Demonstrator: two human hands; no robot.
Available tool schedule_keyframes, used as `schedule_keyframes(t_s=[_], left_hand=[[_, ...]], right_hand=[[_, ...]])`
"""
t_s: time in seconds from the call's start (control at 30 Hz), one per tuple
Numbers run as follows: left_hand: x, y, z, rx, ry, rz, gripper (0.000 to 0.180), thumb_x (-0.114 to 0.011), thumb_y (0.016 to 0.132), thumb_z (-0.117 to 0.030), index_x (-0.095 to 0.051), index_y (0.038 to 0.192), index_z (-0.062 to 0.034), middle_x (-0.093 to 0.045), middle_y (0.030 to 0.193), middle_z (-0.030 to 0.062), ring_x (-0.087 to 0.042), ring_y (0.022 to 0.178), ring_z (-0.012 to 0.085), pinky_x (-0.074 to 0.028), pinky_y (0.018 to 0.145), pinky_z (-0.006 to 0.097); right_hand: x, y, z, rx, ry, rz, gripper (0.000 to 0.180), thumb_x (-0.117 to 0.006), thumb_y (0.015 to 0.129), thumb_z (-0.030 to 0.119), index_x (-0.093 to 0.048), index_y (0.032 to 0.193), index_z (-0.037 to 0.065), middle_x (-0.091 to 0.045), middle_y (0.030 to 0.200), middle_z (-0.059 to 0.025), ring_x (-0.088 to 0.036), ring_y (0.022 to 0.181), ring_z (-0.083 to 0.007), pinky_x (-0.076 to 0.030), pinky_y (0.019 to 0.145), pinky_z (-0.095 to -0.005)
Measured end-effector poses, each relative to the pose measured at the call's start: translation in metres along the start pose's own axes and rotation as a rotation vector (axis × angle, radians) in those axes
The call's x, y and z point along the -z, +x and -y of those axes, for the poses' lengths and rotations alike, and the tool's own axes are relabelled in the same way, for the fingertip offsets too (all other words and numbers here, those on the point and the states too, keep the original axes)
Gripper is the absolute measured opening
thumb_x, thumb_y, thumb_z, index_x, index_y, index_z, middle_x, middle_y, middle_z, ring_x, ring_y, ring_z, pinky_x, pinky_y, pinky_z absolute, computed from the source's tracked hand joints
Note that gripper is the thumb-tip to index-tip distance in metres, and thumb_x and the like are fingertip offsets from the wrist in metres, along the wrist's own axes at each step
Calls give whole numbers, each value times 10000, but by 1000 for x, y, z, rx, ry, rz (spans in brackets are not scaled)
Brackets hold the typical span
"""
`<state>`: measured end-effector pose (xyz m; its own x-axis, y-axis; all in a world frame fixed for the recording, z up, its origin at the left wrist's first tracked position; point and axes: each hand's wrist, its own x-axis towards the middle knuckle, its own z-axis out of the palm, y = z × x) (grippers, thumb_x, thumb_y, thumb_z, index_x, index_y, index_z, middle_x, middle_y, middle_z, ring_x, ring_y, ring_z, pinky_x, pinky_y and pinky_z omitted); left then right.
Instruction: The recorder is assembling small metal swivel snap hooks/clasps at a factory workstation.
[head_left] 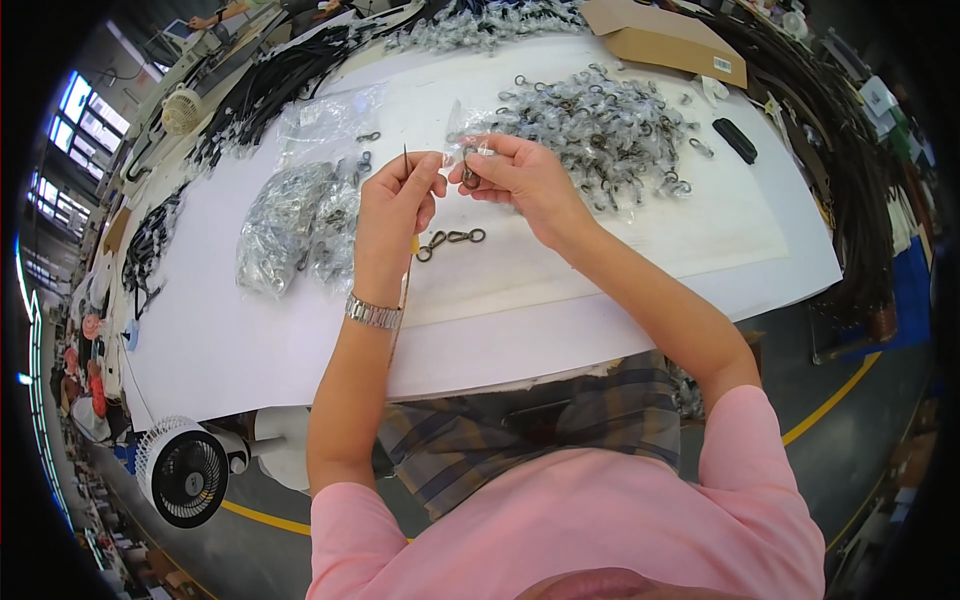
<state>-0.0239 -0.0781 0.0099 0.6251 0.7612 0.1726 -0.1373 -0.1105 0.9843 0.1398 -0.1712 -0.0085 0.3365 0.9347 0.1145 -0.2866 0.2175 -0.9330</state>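
Near the middle of the table, my left hand (398, 205) is closed, thumb against the fingers. A thin dark pointed tool (405, 158) sticks up from it, and a small yellow part shows below by the wrist; its exact kind is unclear. Just beside it, my right hand (528, 182) pinches a dark metal snap hook (470, 177) with clear plastic film around it. The fingertips of both hands almost meet at the film. Under the hands lie bare dark snap hooks (450, 241) with rings.
Beyond my right hand spreads a heap of plastic-wrapped hooks (600, 130). Clear bags (290, 225) of hooks lie left. At the back are a cardboard box (665, 45), black straps (280, 80) and a black case (735, 141). A white fan (185, 472) stands by the table's near left edge.
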Motion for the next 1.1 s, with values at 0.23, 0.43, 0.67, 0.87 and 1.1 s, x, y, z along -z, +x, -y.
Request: schedule_keyframes(t_s=[0.23,0.43,0.67,0.87,1.1], left_hand=[[6,4,2,119,-98,226,173,-661,1012,-193,-663,1002,-21,-604,748,-19,-400,551,3,-269,469,173],[-1,1,5,56,-16,96,154,-692,982,-165,-663,969,-14,-584,720,-25,-380,526,9,-259,463,182],[-6,-2,-2,5,-46,58,126,-707,966,-134,-709,1005,-15,-587,701,-41,-372,521,-6,-234,458,183],[-3,-2,-2,-23,-31,138,121,-701,973,-125,-721,1016,-14,-616,735,-36,-379,529,-16,-231,450,180],[2,-1,-2,27,-168,286,129,-653,974,-87,-718,1051,-6,-638,763,-7,-406,534,-8,-246,437,174]], right_hand=[[3,2,-1,-101,-9,195,379,-653,1013,212,-606,1306,-23,-728,919,-55,-681,811,-112,-582,779,-255],[-1,-3,2,52,-429,162,239,-612,1032,222,-691,1065,0,-731,877,-67,-676,758,-114,-574,743,-250],[13,3,28,-233,-276,376,286,-601,1050,260,-699,1112,-1,-714,886,-31,-663,751,-85,-553,717,-248],[24,5,30,-394,64,530,285,-608,1049,256,-691,1105,-11,-693,869,-2,-628,720,-72,-519,656,-223],[29,8,15,-533,208,448,244,-622,1037,220,-685,1113,-3,-654,841,32,-564,714,-52,-464,602,-204]])
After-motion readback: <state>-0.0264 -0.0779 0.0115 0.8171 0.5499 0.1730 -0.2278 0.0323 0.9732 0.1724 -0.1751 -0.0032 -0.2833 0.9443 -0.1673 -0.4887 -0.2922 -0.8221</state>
